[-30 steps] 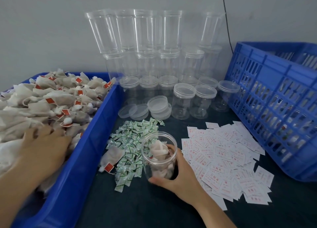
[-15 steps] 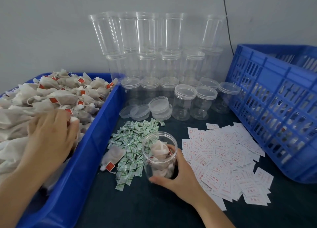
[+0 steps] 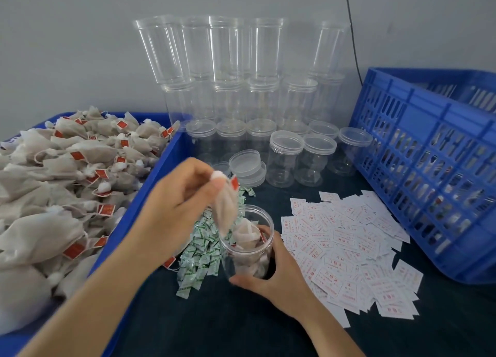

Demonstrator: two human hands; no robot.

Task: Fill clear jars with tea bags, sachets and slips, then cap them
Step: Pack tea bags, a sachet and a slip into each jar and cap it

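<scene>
Near the lower middle of the frame the right hand (image 3: 276,279) grips an open clear jar (image 3: 248,252) standing on the dark table (image 3: 241,330), thumb curled across its near side and fingers wrapped round the far side. The jar has no lid and already has several tea bags inside. Just above its mouth, the left hand (image 3: 182,203) pinches a tea bag (image 3: 225,212) by its top between thumb and fingertips. The bag hangs down with its lower end at the jar's rim and its red tag beside the fingers; motion blur hides whether it touches the rim. The left side of the frame is taken up by a blue tub (image 3: 161,174) heaped with tea bags (image 3: 67,182). A pile of green-and-white sachets (image 3: 201,254) lies between the tub and the jar, partly behind the left hand. To the right of the jar, white slips (image 3: 349,249) with red print are spread loosely over the table. Behind, against the grey wall, empty jars (image 3: 241,88) are stacked in tiers, with capped jars (image 3: 285,158) in front and a few loose lids (image 3: 245,163) piled just beside them. A blue slatted crate (image 3: 429,169) fills the right side of the frame.
</scene>
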